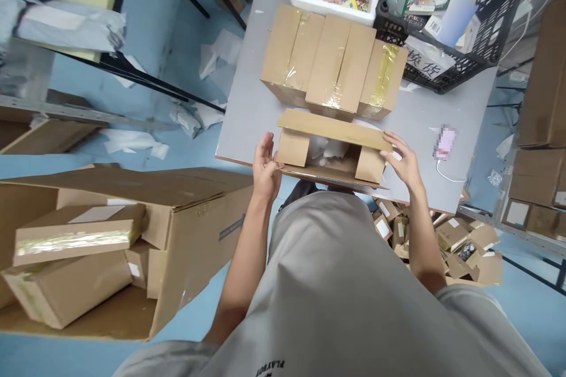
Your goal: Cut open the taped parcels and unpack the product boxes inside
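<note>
- Setting: a blue floor littered with crumpled white scraps surrounds your smooth grey tabletop.
- Central object: an open brown cardboard carton lies at the table edge nearest your body, its opening facing you. One long flap spans the top, another lies along the bottom, and a short flap stands at each end; crumpled white material shows inside.
- Your left hand: at the carton's left end, fingers raised and close together, thumb towards the carton's edge; you cannot tell whether they pinch it.
- Your right hand: at the right end, fingers side by side at the corner of the top flap, thumb lower; whether they grip is unclear.
- Beyond the carton: three closed brown cardboard boxes sealed with clear tape stand in a row, before a white rectangular bin and a black slatted plastic crate, both holding books.
- Right of the table: a blurred pink object on a white cable.
- Lower left: a large open cardboard box contains taped brown parcels.
</note>
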